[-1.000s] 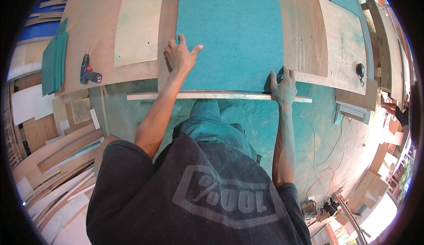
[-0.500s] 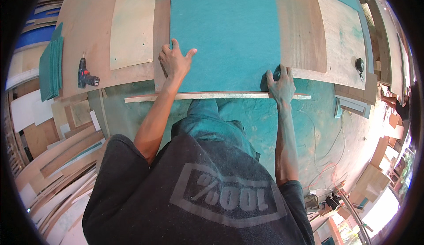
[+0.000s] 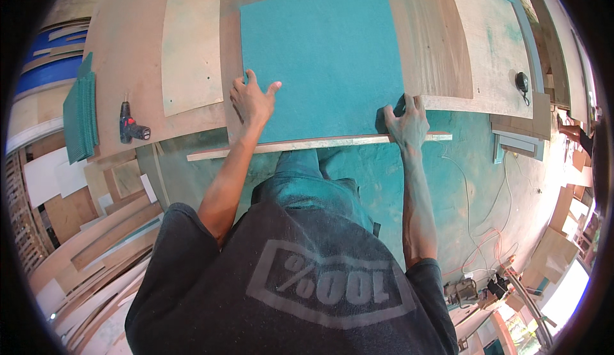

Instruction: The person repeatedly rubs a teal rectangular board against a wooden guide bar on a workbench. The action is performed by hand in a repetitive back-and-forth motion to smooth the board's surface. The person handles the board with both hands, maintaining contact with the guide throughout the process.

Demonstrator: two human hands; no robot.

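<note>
A large teal square panel lies flat on a brown board on the workbench, slightly askew. My left hand is at its left edge, fingers bent along the edge and thumb spread over the top face. At the near right corner, my right hand grips the panel's edge, with fingers curled at the side and thumb on top. What the fingertips touch underneath is hidden. Along the near side, just in front of the panel, runs a thin pale wooden strip, close to my body.
A cordless drill and a stack of teal pieces lie on the left. At the right sits a small black tape-measure-like object. Wood offcuts are piled lower left; cables trail over the floor lower right.
The teal panel's near left side and the wooden strip's left end have come slightly toward me, with my left hand still on the edge. My right hand stays at the corner. The view has shifted a little.
</note>
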